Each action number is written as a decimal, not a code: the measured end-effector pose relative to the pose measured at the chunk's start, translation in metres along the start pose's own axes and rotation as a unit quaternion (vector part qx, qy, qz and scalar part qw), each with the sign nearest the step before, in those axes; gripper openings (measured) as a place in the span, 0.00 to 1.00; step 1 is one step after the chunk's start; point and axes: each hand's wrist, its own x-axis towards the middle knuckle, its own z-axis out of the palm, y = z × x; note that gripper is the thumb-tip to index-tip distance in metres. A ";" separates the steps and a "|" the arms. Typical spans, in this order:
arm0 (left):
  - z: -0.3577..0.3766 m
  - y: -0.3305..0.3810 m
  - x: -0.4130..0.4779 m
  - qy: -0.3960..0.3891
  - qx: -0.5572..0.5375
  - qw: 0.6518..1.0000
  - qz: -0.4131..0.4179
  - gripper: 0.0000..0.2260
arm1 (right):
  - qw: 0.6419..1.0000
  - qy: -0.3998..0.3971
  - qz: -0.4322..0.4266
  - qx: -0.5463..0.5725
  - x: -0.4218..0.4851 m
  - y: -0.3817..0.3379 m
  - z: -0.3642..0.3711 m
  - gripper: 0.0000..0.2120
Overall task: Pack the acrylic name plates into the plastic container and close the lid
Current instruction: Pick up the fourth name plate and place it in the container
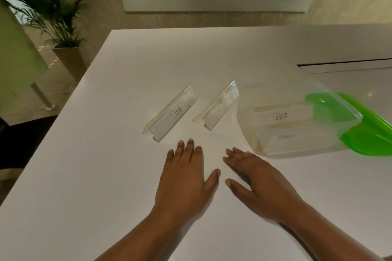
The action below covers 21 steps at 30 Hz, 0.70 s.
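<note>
White table (127, 176); potted palm (51, 6) beyond left corner.

The table (127, 176) was plain white. The DOG name plate (169, 113) and the ZEBRA name plate (218, 106) were colourless clear acrylic with white inserts lettered in dark handwriting. The container (297, 151) was clear and faintly milky; the lid (373, 133) was bright translucent green. The palm (48, 6) was dark green, the planter (70, 59) tan.

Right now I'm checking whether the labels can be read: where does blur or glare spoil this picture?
Head view: the lid and the right end of the container are blurred; the DOG plate and TIGER plate read clearly; glare cuts off the word on the ZEBRA plate; the faint plate below TIGER is unreadable.
</note>
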 end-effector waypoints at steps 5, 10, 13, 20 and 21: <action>0.000 0.003 0.000 0.012 -0.010 1.000 -0.019 0.37 | 0.999 -0.002 -0.030 -0.035 -0.001 0.004 0.002 0.28; -0.001 0.010 -0.002 0.032 -0.029 0.998 -0.052 0.34 | 0.997 -0.031 -0.061 -0.038 0.001 0.008 0.000 0.32; -0.002 0.012 -0.003 0.053 -0.033 0.995 -0.073 0.33 | 0.997 -0.036 -0.067 -0.034 0.002 0.008 0.002 0.33; -0.004 0.017 -0.001 0.057 -0.026 0.992 -0.110 0.34 | 0.998 -0.031 -0.063 -0.005 0.004 0.010 0.008 0.36; -0.005 0.018 -0.001 0.052 -0.024 0.992 -0.113 0.34 | 0.997 -0.030 -0.064 -0.004 0.004 0.010 0.008 0.36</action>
